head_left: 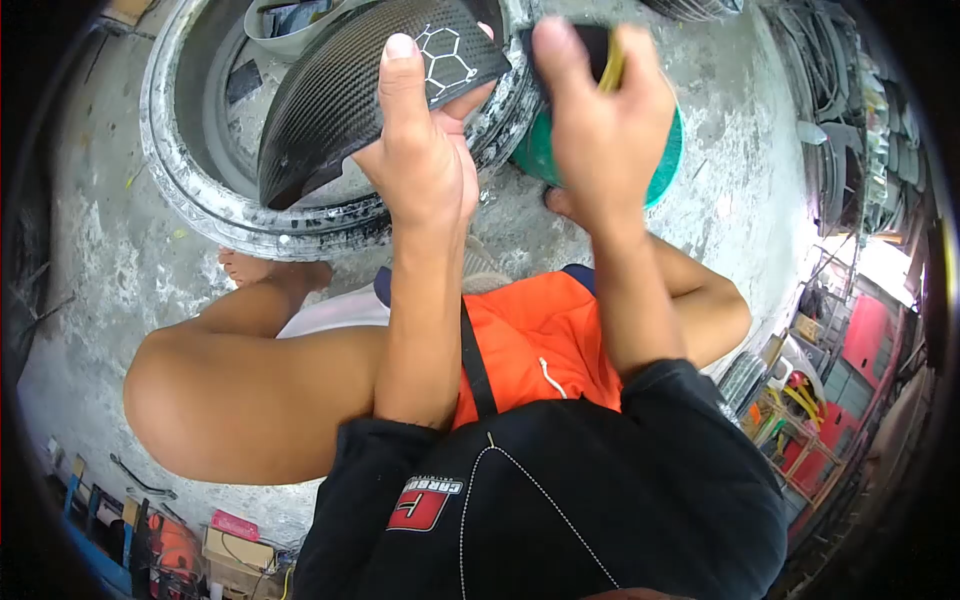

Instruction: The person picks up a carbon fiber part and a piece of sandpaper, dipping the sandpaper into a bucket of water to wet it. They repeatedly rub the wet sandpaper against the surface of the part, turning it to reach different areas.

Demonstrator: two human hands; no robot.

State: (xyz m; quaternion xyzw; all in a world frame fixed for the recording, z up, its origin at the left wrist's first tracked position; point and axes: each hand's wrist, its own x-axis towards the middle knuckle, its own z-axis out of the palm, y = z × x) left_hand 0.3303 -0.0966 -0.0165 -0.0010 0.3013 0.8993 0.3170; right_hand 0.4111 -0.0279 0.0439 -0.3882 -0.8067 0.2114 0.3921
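A curved, glossy carbon-fibre panel [340,95] with a white hexagon line pattern near its right end is held up over a large round tub. My left hand [425,150] grips it from below, thumb on the near face and fingers behind. My right hand [610,130], somewhat blurred, is closed around a dark flat pad with a yellow edge [613,60]. Its exact kind is hard to make out. The pad is just right of the panel's end, with a small gap between them.
The grey, white-stained tub [165,160] stands on the concrete floor, with a pale bowl [290,45] at its far side. Right of it is a green bucket [665,160], partly behind my right hand. Stacked dark parts [850,130] line the right side; boxes [235,560] lie lower left.
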